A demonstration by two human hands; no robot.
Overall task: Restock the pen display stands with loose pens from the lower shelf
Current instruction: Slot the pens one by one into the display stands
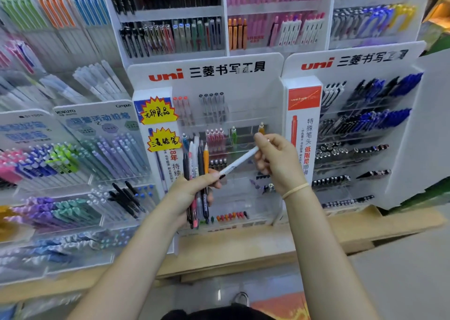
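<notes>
Head view: your left hand (192, 190) grips a pen bundle (198, 173) at frame centre; your right hand's (275, 160) fingers pinch a white pen (239, 160) before the stand (207, 76).

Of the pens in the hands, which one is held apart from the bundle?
The white pen, slanting between both hands; the others stand upright, bunched in the left hand.

My arms are bare from wrist to elbow, no sleeves showing. A thin pale rubber band (295, 190) circles my right wrist. At six o'clock sits my dark clothing (219, 313), with a white shoe (241, 297) just above it.
</notes>
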